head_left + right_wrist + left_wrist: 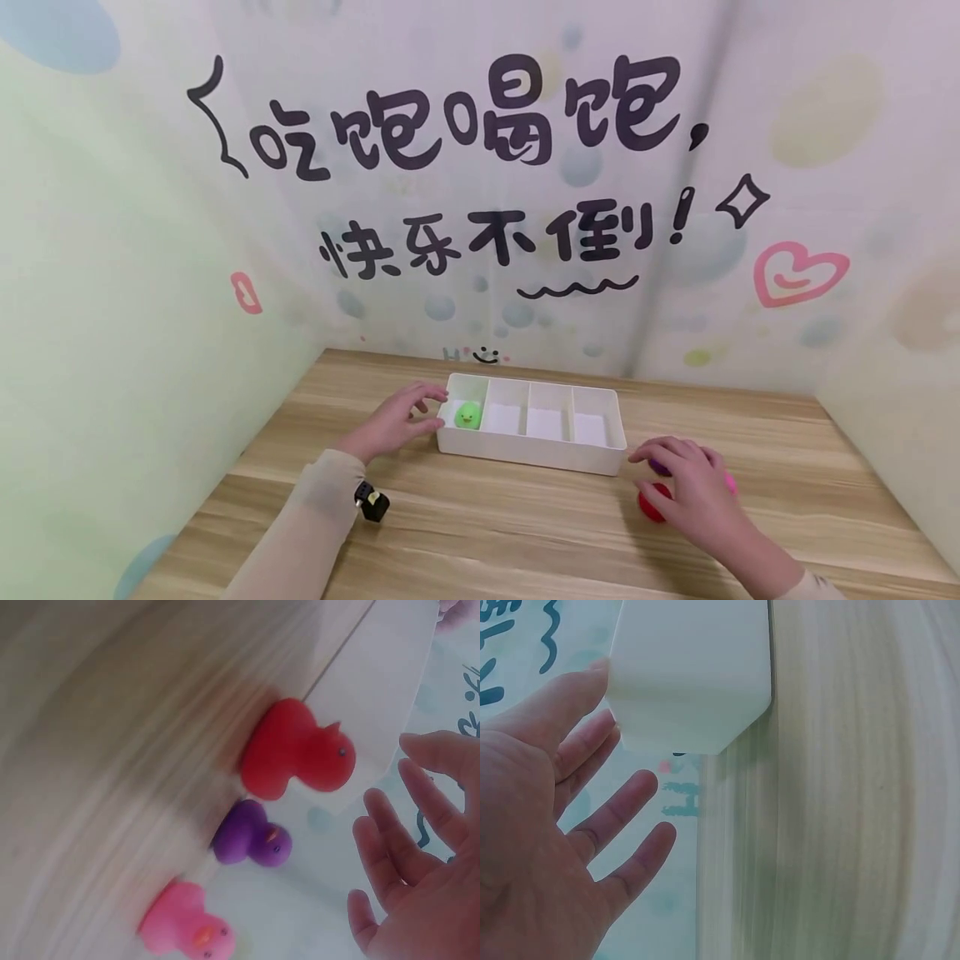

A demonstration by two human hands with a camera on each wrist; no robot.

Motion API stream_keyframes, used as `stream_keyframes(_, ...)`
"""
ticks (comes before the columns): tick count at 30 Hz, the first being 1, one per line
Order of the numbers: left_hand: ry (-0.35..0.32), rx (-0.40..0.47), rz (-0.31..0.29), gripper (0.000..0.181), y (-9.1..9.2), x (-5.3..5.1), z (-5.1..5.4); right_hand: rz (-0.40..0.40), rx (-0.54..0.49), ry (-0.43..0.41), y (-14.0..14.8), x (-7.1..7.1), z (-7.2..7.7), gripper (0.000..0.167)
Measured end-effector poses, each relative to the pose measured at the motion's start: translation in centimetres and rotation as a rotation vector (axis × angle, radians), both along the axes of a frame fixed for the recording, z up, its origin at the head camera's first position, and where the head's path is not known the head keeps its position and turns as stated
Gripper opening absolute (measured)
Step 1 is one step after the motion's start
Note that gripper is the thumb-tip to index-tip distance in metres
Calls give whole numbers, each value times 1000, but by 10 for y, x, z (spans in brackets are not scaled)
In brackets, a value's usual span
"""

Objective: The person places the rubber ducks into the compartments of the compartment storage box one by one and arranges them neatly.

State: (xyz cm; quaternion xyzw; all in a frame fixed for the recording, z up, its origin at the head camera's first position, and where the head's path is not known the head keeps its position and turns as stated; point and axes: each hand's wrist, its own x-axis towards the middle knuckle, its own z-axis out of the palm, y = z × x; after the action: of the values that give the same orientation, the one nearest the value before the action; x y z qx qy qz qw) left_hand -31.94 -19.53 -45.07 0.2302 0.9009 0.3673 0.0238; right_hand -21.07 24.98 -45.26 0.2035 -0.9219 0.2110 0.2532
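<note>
Four toy ducks are in view: a green duck [467, 416] sits in the leftmost compartment of a white four-compartment tray [528, 452], while a red duck [296, 754], a purple duck [251, 834] and a pink duck [186, 921] are grouped on the wood-grain table [487, 533] near the tray's right end. Both hands are well apart. The left hand [393, 425] is at the tray's left end, fingers spread, thumb by the front corner and fingertips by the rim; how firmly they touch, I cannot tell. The right hand [697, 492] is over the three grouped ducks, its fingers loosely bent and parted, holding nothing. A black device [372, 503] is at the left wrist, and a backdrop [420, 325] with black Chinese lettering rises behind the table
</note>
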Motion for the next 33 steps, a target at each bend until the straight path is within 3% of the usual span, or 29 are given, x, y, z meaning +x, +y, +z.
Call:
stream_keyframes(6, 1, 5, 1, 42, 0, -1, -1, -19, 29, -4, 11, 3, -4, 36)
stream_keyframes(14, -7, 4, 7, 42, 0, 1, 2, -32, 66, -126, 19, 7, -4, 37)
stream_keyframes(33, -22, 6, 4, 43, 1, 0, 2, -77, 108, -215, 25, 12, -10, 34)
